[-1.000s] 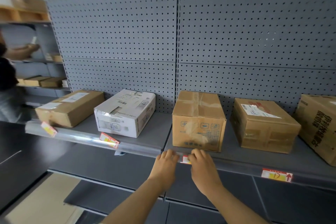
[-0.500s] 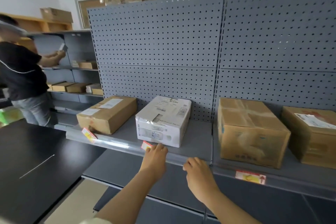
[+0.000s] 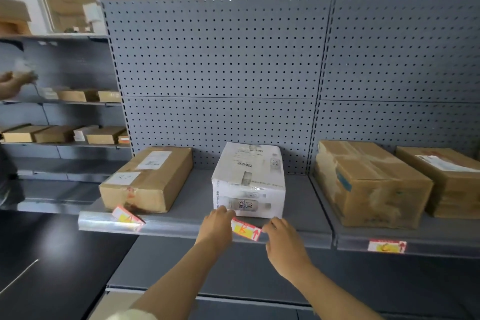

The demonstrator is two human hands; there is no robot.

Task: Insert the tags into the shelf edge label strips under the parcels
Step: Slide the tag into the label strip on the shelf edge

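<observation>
A red, yellow and white tag [image 3: 246, 228] lies tilted on the shelf edge label strip [image 3: 176, 227], just below the white parcel [image 3: 249, 179]. My left hand [image 3: 217, 225] holds the tag's left end, its fingers curled over it. My right hand [image 3: 284, 243] sits at the tag's right end with the thumb tip touching it. A second tag [image 3: 127, 215] sticks out crooked from the strip under the brown parcel [image 3: 148, 179] on the left. A third tag [image 3: 387, 246] sits flat in the strip under the taped brown parcel [image 3: 368, 184].
Another brown parcel [image 3: 446, 179] stands at the far right. A grey pegboard back panel [image 3: 220, 73] rises behind the shelf. A dark table [image 3: 52, 267] is at lower left. Another person's hand [image 3: 10, 83] reaches to the left shelving with small boxes [image 3: 65, 134].
Both hands moved left along the shelf edge, from the tag under the taped brown parcel to the tilted tag under the white parcel. My view swung left with them.
</observation>
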